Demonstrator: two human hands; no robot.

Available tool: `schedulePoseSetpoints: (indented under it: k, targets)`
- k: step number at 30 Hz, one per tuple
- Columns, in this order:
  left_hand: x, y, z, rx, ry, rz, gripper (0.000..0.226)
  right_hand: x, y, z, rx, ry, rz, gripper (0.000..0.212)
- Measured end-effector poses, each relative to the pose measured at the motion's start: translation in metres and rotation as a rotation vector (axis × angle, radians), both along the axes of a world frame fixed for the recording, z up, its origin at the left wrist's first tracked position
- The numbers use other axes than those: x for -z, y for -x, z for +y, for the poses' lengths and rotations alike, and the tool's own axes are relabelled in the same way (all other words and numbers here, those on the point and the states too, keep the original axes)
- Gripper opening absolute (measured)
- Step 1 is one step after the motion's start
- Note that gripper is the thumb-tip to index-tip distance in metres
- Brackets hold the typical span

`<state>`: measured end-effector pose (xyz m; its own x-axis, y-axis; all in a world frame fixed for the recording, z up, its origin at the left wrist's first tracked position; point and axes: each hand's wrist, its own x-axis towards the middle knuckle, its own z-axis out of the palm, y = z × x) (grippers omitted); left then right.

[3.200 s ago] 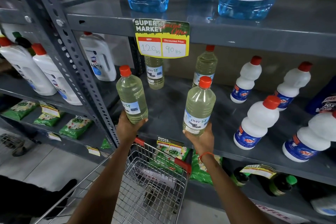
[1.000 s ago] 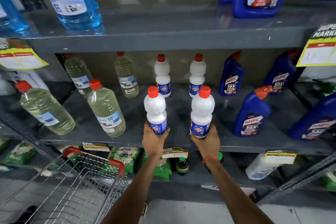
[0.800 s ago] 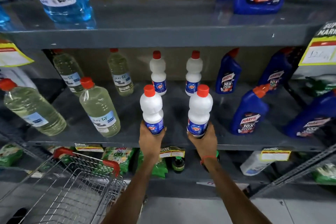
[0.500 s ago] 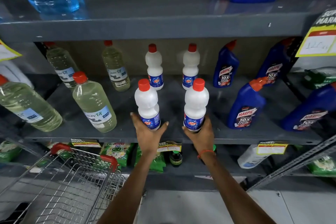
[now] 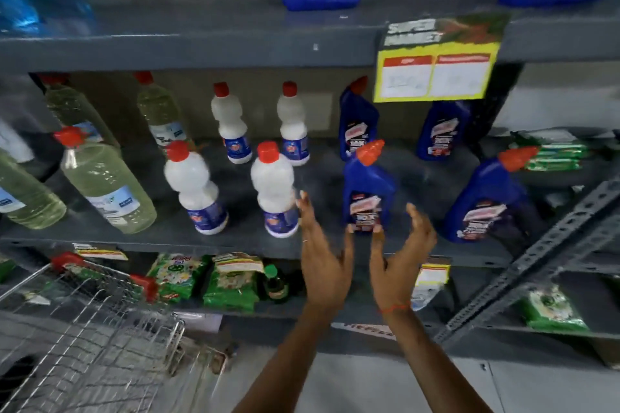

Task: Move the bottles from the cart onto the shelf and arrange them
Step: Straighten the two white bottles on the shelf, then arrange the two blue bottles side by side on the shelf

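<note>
Bottles stand in rows on the grey metal shelf point(image 5: 235, 241) across the middle of the frame. At centre we see two white bottles with red caps, one point(image 5: 196, 186) left of the other point(image 5: 275, 189), both upright near the shelf's front edge, with two more white bottles behind them. To their left stand clear bottles of pale yellow liquid point(image 5: 107, 183); to their right, a blue toilet-cleaner bottle point(image 5: 367, 188) with an angled orange-red cap, and another blue one point(image 5: 486, 201) further right.

Our left hand point(image 5: 323, 255) and right hand point(image 5: 401, 261) are raised at lower centre, palms facing each other, fingers spread and loose, gripping nothing. They flank the base of the nearer blue bottle; whether the fingertips touch it we cannot tell, since the frame is blurred. The left hand is just beside the right-hand white bottle.

The wire cart point(image 5: 100, 329) with red handle ends sits at lower left. A yellow price tag point(image 5: 436, 72) hangs from the upper shelf edge at upper right. Green packets point(image 5: 231, 280) lie on the shelf below.
</note>
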<state>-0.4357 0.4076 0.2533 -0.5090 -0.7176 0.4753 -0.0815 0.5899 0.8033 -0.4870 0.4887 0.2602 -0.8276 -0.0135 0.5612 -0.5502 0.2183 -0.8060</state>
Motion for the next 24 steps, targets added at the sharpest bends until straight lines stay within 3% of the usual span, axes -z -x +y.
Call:
schedulePoseSetpoints:
  k: [5,10,24]
  targets:
    - [0.023,0.053,0.042,-0.026,-0.269,-0.052,0.12,0.02,0.054,0.068,0.174,-0.033,-0.168,0.1]
    - [0.031,0.087,0.053,-0.168,-0.35,-0.054,0.131,0.035,0.104,0.096,0.2,-0.096,-0.371,0.123]
    - [0.034,0.113,0.055,-0.367,-0.333,-0.046,0.123,0.042,0.132,0.091,0.189,-0.065,-0.429,0.127]
